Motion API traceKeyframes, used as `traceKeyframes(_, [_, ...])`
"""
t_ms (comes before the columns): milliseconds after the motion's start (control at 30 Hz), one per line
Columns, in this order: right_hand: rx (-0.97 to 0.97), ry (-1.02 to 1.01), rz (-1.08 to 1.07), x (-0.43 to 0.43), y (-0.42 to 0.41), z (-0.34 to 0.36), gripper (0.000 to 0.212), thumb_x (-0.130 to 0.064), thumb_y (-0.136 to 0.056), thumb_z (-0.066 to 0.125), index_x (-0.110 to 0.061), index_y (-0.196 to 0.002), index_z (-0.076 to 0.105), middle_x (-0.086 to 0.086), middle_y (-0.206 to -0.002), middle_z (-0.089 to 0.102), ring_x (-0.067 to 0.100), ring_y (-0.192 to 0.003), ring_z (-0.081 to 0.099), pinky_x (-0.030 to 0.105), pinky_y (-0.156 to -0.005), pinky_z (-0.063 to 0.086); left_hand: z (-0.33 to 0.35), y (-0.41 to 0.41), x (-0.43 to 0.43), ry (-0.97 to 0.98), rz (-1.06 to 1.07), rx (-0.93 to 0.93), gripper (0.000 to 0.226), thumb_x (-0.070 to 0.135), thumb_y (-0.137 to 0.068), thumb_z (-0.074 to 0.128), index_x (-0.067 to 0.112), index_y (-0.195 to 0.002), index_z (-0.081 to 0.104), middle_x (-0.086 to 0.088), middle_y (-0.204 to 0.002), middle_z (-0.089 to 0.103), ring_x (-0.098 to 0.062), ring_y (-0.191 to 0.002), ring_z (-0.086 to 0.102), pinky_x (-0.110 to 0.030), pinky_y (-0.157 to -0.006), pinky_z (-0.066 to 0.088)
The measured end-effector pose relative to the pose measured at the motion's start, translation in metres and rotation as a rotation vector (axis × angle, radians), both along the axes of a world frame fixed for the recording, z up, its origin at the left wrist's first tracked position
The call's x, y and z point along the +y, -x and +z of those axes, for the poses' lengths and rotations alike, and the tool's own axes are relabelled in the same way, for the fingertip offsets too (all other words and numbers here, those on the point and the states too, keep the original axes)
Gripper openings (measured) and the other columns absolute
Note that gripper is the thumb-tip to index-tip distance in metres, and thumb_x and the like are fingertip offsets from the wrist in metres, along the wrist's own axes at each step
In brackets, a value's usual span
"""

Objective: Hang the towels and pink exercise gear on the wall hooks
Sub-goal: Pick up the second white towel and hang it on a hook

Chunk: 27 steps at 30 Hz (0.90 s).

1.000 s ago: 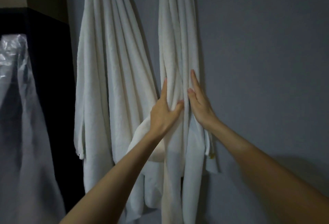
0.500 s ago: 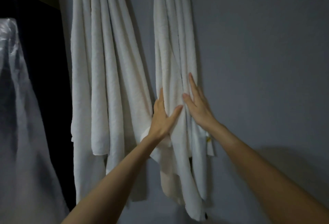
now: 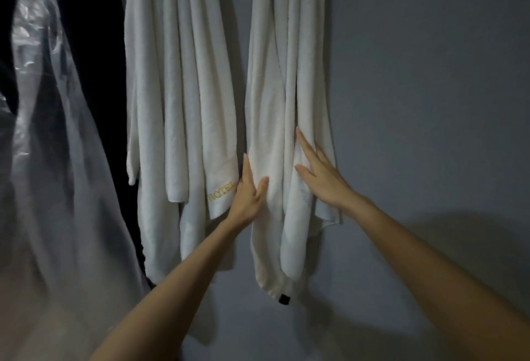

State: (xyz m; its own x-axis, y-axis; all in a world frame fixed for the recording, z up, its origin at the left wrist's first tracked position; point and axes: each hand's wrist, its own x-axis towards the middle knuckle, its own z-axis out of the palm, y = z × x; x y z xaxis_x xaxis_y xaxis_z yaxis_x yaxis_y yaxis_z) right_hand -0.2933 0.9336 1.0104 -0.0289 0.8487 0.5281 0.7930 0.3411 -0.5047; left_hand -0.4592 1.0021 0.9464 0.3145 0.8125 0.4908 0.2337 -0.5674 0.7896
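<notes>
A: Where both hands meet it, what's the cloth like?
B: Soft white towel (image 3: 275,119), long folds. Left hand (image 3: 247,198) pinches its edge; right hand (image 3: 321,180) lies flat, fingers spread. Second towel (image 3: 177,102) hangs just left. Grey wall (image 3: 430,102) behind.

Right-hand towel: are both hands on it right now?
Yes. The left hand pinches the right-hand towel at its left edge, and the right hand lies flat on its folds.
</notes>
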Motion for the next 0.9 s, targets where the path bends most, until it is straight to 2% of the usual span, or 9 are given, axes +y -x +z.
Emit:
traceKeyframes(133, [0.017,0.060,0.051,-0.028,0.006,-0.003,0.072,-0.021,-0.096,0.046,-0.051,-0.144,0.002,-0.008,-0.159,0.002,0.006,-0.145,0.006,0.029,-0.117,0.016,-0.001,0.012,-0.015,-0.094,0.043,0.032,0.075,0.042,-0.095,0.043,0.020,-0.150,-0.003,-0.001,-0.159,0.009,-0.015,-0.145,0.015,-0.041,-0.119,0.018])
traceKeyframes(200, [0.001,0.064,0.052,-0.043,0.009,-0.008,0.071,-0.021,-0.096,0.047,-0.050,-0.145,0.005,-0.011,-0.159,0.001,0.002,-0.143,0.006,0.026,-0.116,0.015,0.000,0.017,-0.029,-0.119,0.079,0.039,0.075,0.041,-0.096,0.044,0.021,-0.150,-0.003,-0.003,-0.159,0.010,-0.015,-0.145,0.014,-0.039,-0.119,0.017])
traceKeyframes(300, [0.018,0.054,0.051,-0.067,0.013,-0.015,0.066,-0.020,-0.096,0.048,-0.042,-0.147,0.012,-0.012,-0.158,0.006,-0.007,-0.136,0.014,0.009,-0.108,0.020,-0.003,0.027,-0.053,-0.177,0.163,0.059,0.077,0.040,-0.097,0.044,0.025,-0.149,-0.010,0.000,-0.159,0.004,-0.015,-0.146,0.008,-0.026,-0.114,0.012])
traceKeyframes(367, [0.037,0.033,0.054,-0.082,0.014,-0.022,0.063,-0.019,-0.096,0.049,-0.036,-0.148,0.017,-0.012,-0.157,0.010,-0.012,-0.129,0.023,-0.005,-0.095,0.023,-0.005,0.033,-0.068,-0.235,0.205,0.096,0.076,0.044,-0.096,0.042,0.031,-0.147,-0.013,0.003,-0.160,-0.002,-0.015,-0.147,-0.002,-0.029,-0.115,0.011])
traceKeyframes(433, [0.001,0.003,0.017,-0.097,0.013,-0.031,0.061,-0.022,-0.096,0.049,-0.035,-0.148,0.019,-0.012,-0.157,0.015,-0.007,-0.135,0.020,-0.009,-0.095,0.014,-0.008,0.039,-0.084,-0.268,0.229,0.156,0.075,0.047,-0.096,0.040,0.036,-0.146,-0.014,-0.003,-0.160,-0.003,-0.019,-0.147,-0.003,-0.035,-0.117,0.011])
traceKeyframes(500, [-0.020,-0.015,-0.020,-0.113,0.012,-0.041,0.059,-0.024,-0.096,0.049,-0.038,-0.146,0.021,-0.011,-0.156,0.019,-0.001,-0.140,0.019,-0.006,-0.100,0.010,-0.009,0.044,-0.100,-0.280,0.257,0.225,0.074,0.051,-0.095,0.040,0.039,-0.146,-0.013,-0.009,-0.159,0.000,-0.027,-0.147,0.001,-0.042,-0.117,0.013])
traceKeyframes(567, [-0.010,-0.023,-0.031,-0.131,0.011,-0.050,0.059,-0.024,-0.095,0.050,-0.038,-0.145,0.023,-0.009,-0.155,0.023,0.001,-0.140,0.023,0.000,-0.106,0.012,-0.012,0.046,-0.114,-0.310,0.285,0.288,0.073,0.053,-0.094,0.038,0.040,-0.145,-0.011,-0.009,-0.159,0.003,-0.030,-0.146,0.004,-0.046,-0.118,0.016])
traceKeyframes(700, [-0.035,-0.018,-0.032,-0.172,0.010,-0.070,0.058,-0.024,-0.095,0.051,-0.039,-0.144,0.026,-0.008,-0.153,0.030,0.002,-0.140,0.027,0.023,-0.116,0.021,-0.025,0.048,-0.146,-0.389,0.317,0.428,0.069,0.053,-0.095,0.033,0.032,-0.149,-0.005,-0.008,-0.159,0.009,-0.027,-0.147,0.007,-0.048,-0.117,0.021])
traceKeyframes(900, [-0.084,0.042,-0.044,-0.239,0.008,-0.107,0.055,-0.028,-0.095,0.049,-0.043,-0.143,0.026,-0.012,-0.152,0.031,0.008,-0.138,0.031,0.027,-0.114,0.025,-0.048,0.049,-0.213,-0.378,0.280,0.513,0.067,0.057,-0.095,0.024,0.029,-0.150,-0.002,-0.003,-0.160,0.008,-0.024,-0.147,0.005,-0.048,-0.118,0.019])
